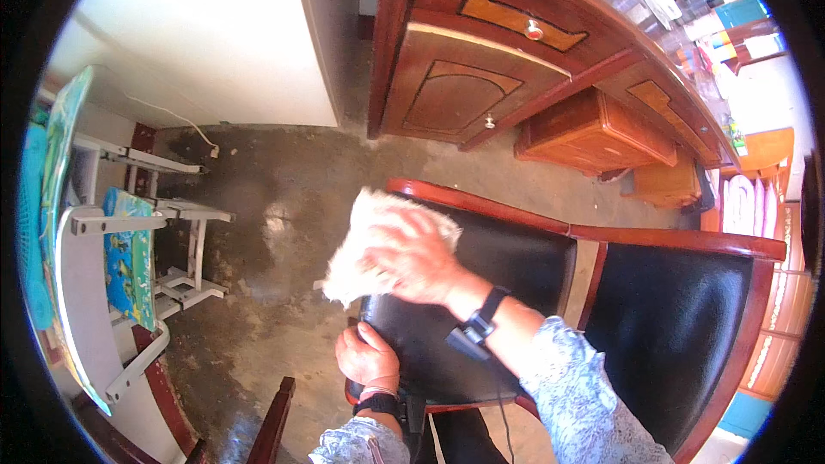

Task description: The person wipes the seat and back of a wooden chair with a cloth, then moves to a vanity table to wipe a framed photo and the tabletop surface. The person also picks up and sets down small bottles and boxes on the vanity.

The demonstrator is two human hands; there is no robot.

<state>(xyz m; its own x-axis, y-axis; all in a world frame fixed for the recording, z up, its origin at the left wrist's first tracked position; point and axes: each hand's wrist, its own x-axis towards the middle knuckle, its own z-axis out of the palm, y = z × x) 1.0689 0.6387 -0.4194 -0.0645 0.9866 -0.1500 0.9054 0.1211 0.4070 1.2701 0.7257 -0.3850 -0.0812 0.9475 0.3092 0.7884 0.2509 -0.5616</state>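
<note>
A wooden chair with a black padded seat (445,348) and a black padded backrest (664,309) stands before me, framed in reddish-brown wood. My right hand (412,254) presses a fluffy cream-white cloth (361,245) against the far left corner of the seat, and part of the cloth hangs past the edge. Lower down, my left hand (367,354) grips the seat's left edge, its thumb on top; the fingertips are partly hidden. Both wrists carry black bands.
A wooden desk (470,84) with drawers stands beyond the chair, small items on its top. A white cabinet or appliance (213,32) is at upper left. At left is a folding desk (71,238) with a metal frame. A dark wooden leg (274,422) rises at lower left.
</note>
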